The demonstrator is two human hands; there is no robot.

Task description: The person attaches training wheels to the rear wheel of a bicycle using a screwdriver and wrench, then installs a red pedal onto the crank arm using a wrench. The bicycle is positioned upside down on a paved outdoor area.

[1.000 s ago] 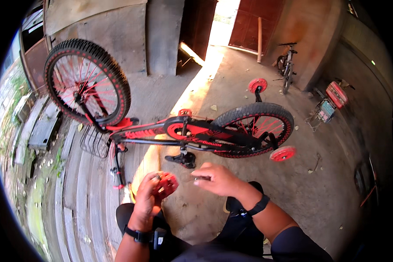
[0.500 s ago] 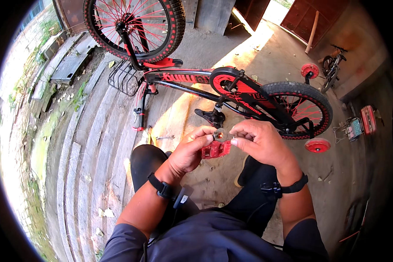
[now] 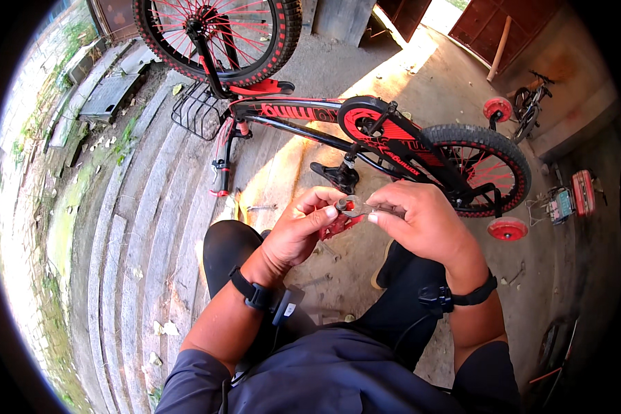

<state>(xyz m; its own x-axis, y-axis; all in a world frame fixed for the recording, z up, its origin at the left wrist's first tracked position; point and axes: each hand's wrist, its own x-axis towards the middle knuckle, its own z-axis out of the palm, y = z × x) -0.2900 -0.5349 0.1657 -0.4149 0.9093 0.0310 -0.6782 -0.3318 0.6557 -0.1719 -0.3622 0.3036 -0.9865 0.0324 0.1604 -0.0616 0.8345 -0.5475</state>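
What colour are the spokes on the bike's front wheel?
Red spokes on the front wheel, clearest in the head view.

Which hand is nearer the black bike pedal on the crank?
Right. The right hand sits just below and right of the black bike pedal; the left hand, holding a small red part, lies lower and slightly left of it.

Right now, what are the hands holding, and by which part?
Left hand grips a red pedal by its body; right hand pinches a small metal part at the pedal's end.
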